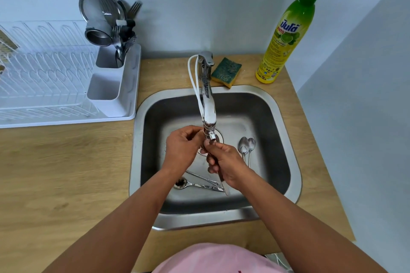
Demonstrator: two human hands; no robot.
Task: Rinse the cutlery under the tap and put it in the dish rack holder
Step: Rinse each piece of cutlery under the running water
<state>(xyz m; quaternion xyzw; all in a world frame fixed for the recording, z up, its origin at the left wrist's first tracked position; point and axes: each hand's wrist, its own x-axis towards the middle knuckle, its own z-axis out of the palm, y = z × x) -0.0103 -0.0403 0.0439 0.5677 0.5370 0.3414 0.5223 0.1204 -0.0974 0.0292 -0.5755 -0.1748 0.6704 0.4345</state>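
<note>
My right hand (224,162) is closed around the handle of a metal piece of cutlery (223,182) just below the tap spout (209,122). Its handle end sticks out below my palm; its head is hidden between my hands. My left hand (183,147) pinches at that hidden head right under the spout. Two spoons (246,145) lie at the right of the steel sink (288,139). Several more pieces, one a spoon (195,184), lie at the sink's front. The white cutlery holder (111,86) on the dish rack has forks and spoons in its far compartment (121,51).
A white dish rack (44,73) stands on the wooden counter to the left, with a metal strainer (99,9) and cup at its back. A green-yellow sponge (226,72) and a dish soap bottle (286,37) stand behind the sink. A wall closes the right side.
</note>
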